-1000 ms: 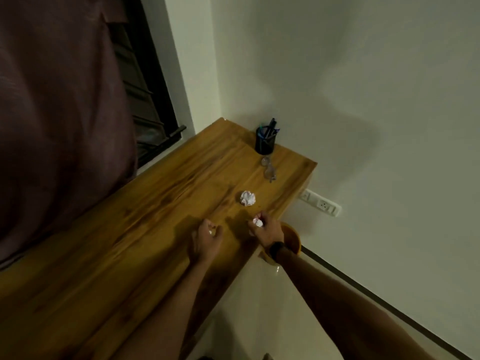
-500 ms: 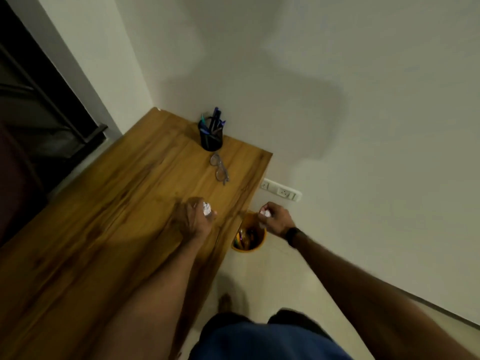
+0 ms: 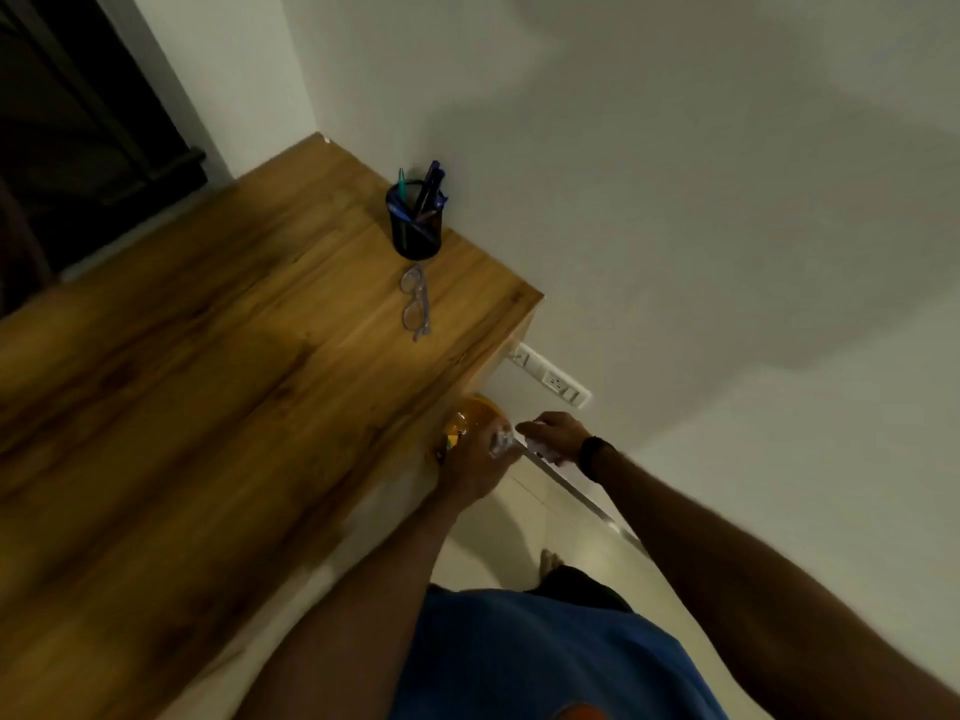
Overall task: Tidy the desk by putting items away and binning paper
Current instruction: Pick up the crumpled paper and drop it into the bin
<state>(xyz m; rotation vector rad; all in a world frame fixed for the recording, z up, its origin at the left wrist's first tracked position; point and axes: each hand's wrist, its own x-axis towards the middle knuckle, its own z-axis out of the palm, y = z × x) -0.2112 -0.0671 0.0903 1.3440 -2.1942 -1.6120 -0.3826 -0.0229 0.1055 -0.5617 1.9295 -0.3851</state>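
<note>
Both arms reach past the desk [image 3: 218, 387] edge, over the orange bin [image 3: 475, 415] on the floor. The left hand [image 3: 470, 467] curls around a crumpled paper ball [image 3: 501, 443]. The right hand [image 3: 553, 436] is blurred; its grip cannot be told.
</note>
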